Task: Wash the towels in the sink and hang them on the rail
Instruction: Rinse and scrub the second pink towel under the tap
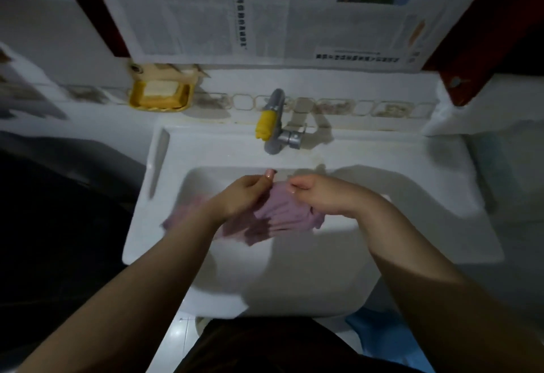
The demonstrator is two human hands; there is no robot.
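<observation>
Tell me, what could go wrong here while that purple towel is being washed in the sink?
The left hand and right hand each grip the bunched purple towel over the sink. Part of it trails over the left rim, so it may drip onto the floor. The tap sits just behind the knuckles, so a hard scrub could knock them against it. The soap dish is off to the left, so reaching for it leaves only one grip on the wet towel.

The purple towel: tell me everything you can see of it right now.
The towel is pale purple, soft cloth, bunched and creased, and looks wet. It hangs over the sink basin, below the tap. The left hand and right hand both grip its upper edge, with folds trailing down-left under the left forearm. Its ends are blurred.
</observation>
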